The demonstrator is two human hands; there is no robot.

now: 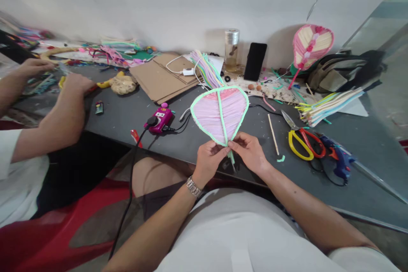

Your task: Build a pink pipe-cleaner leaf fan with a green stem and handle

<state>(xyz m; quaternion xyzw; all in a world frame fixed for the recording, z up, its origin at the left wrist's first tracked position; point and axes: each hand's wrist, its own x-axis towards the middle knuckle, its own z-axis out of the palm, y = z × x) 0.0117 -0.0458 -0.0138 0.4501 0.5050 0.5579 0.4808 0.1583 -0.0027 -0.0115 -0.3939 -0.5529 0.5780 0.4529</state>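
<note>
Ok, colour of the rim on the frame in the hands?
Rim is pale mint green; head view.

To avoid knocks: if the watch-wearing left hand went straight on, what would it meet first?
The left hand would likely meet the pink fan's green stem, already at its fingertips; the right hand lies just beyond.

My left hand (pixel 208 162) and my right hand (pixel 250 153) are raised in front of me, close together at the centre of the view, fingers curled and pinching inward so that the fingertips (pixel 231 144) nearly meet. My left forearm (pixel 153 231) angles up and to the right from the bottom edge, while my right forearm (pixel 312 214) slants up and to the left from the lower right.
</note>
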